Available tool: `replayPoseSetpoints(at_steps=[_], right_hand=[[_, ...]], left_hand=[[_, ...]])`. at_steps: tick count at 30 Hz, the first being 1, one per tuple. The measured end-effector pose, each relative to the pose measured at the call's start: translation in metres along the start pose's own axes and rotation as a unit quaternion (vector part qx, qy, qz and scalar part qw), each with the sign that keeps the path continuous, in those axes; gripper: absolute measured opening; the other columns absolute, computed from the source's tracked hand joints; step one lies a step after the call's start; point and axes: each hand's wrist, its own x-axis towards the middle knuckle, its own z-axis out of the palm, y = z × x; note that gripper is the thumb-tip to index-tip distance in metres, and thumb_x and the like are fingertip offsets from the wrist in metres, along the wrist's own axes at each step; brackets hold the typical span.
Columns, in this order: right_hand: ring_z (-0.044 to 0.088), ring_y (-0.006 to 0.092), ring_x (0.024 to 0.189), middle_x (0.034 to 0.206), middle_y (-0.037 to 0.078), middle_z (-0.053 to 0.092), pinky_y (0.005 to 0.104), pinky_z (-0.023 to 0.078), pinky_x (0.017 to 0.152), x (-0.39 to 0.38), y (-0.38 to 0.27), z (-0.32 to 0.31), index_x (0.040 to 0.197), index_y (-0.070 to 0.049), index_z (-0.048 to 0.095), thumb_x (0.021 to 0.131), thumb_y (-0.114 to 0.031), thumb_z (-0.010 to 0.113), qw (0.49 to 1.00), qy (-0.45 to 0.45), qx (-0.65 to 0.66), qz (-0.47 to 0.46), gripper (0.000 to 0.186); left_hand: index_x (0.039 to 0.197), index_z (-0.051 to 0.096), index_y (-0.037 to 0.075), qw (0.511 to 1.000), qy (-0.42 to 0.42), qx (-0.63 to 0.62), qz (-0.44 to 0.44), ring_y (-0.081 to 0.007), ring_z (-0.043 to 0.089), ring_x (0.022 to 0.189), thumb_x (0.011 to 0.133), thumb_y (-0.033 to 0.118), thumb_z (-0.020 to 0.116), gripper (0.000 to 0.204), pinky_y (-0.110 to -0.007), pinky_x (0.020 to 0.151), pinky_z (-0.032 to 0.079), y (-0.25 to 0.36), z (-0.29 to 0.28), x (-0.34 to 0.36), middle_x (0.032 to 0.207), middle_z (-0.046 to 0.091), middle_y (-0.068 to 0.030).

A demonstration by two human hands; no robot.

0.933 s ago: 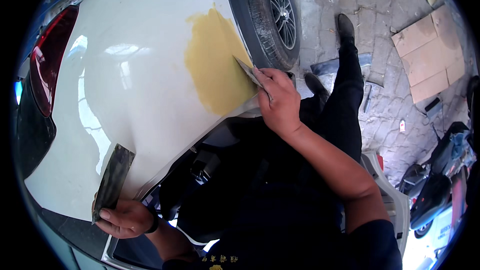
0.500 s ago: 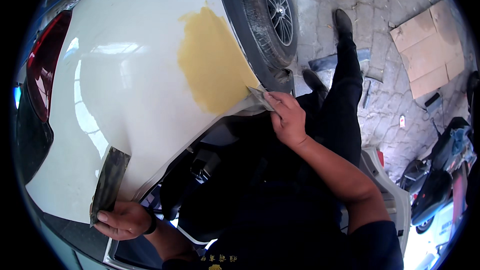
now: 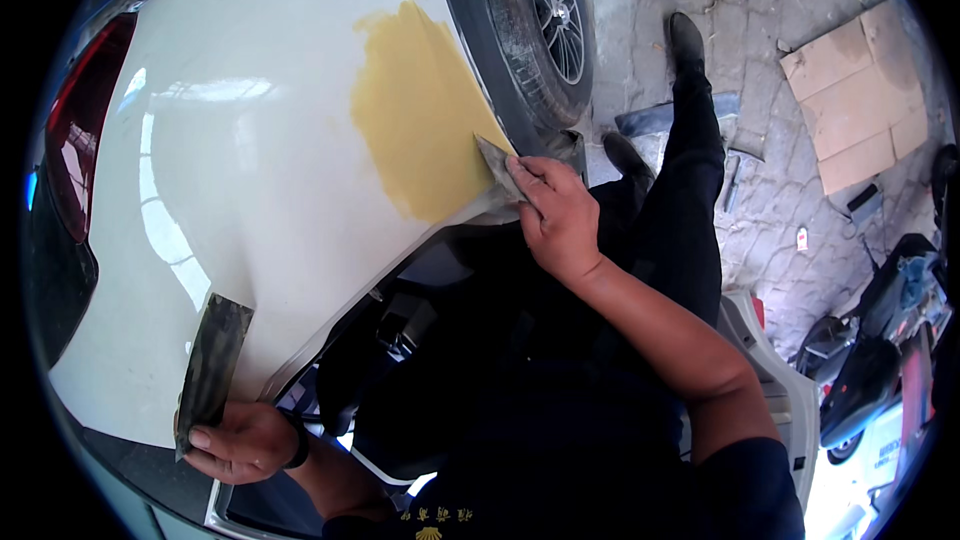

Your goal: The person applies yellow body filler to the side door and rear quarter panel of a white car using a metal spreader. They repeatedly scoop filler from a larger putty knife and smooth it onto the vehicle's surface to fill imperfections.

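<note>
My right hand [image 3: 563, 225] is closed around a grey putty knife [image 3: 494, 162]. Its thin blade meets the lower right edge of a yellow filler patch [image 3: 415, 115]. That smooth patch spreads over a white car body panel [image 3: 290, 210], next to the wheel arch. At the lower left, my left hand [image 3: 245, 442] grips one end of a long, dark, stained flat plate [image 3: 216, 350]. The plate tilts upward in front of the white panel; whether it touches the panel I cannot tell.
A car wheel [image 3: 520, 30] sits just beyond the patch, and a red tail light [image 3: 88, 130] is at far left. Below the panel is the car's opening edge [image 3: 340, 330]. Flattened cardboard [image 3: 855, 100] and dark strips [image 3: 650, 120] lie on the paved floor.
My right hand has shifted up and slightly left, carrying the putty knife's tip farther along the patch's right edge. My left hand still holds the plate in nearly the same place.
</note>
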Motion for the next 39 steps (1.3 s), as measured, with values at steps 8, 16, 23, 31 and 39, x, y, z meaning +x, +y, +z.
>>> replayPoseSetpoints(at_steps=[8, 16, 23, 31, 39], right_hand=[[0.069, 0.0303, 0.102, 0.12, 0.006, 0.071, 0.0396, 0.059, 0.084, -0.041, 0.011, 0.003, 0.131, -0.012, 0.074, 0.079, 0.002, 0.071, 0.999, -0.018, -0.038, 0.015, 0.053], [0.071, 0.0326, 0.107, 0.121, 0.012, 0.071, 0.0368, 0.057, 0.092, -0.023, 0.01, -0.022, 0.131, -0.008, 0.074, 0.092, 0.0, 0.067, 0.995, 0.04, 0.05, 0.075, 0.04], [0.072, 0.0329, 0.107, 0.119, 0.013, 0.073, 0.0371, 0.057, 0.092, 0.011, 0.003, -0.017, 0.128, -0.005, 0.074, 0.098, -0.006, 0.066, 0.99, 0.024, 0.111, 0.079, 0.032], [0.071, 0.0334, 0.107, 0.118, 0.012, 0.072, 0.0388, 0.057, 0.091, 0.018, -0.016, -0.01, 0.128, -0.005, 0.074, 0.098, -0.009, 0.066, 0.993, 0.015, 0.066, 0.093, 0.031], [0.068, 0.0335, 0.11, 0.121, 0.009, 0.071, 0.0419, 0.056, 0.091, 0.014, -0.016, -0.004, 0.132, -0.009, 0.073, 0.089, -0.003, 0.067, 0.995, -0.024, 0.062, 0.075, 0.045]], left_hand=[[0.15, 0.047, 0.006, 0.999, 0.025, 0.024, 0.007, -0.0275, 0.061, 0.069, 0.104, -0.008, 0.061, 0.05, -0.033, 0.052, 0.041, -0.017, 0.01, -0.012, 0.096, 0.06, -0.0152], [0.15, 0.049, 0.004, 0.994, 0.062, 0.086, 0.032, -0.0338, 0.067, 0.073, 0.1, -0.006, 0.067, 0.053, -0.037, 0.055, 0.048, -0.002, 0.007, -0.003, 0.103, 0.065, -0.0208], [0.148, 0.05, 0.003, 0.997, 0.038, 0.059, -0.01, -0.036, 0.069, 0.076, 0.1, -0.006, 0.066, 0.052, -0.036, 0.058, 0.053, -0.002, 0.005, -0.006, 0.106, 0.067, -0.0243], [0.118, 0.056, -0.015, 0.835, 0.065, -0.407, -0.365, -0.0343, 0.068, 0.097, 0.11, 0.015, 0.049, 0.032, -0.041, 0.088, 0.054, 0.0, 0.008, -0.038, 0.107, 0.066, -0.0301], [0.114, 0.057, -0.017, 0.819, 0.102, -0.419, -0.377, -0.0373, 0.068, 0.1, 0.11, 0.015, 0.049, 0.034, -0.043, 0.093, 0.055, 0.003, 0.012, -0.036, 0.11, 0.067, -0.033]])
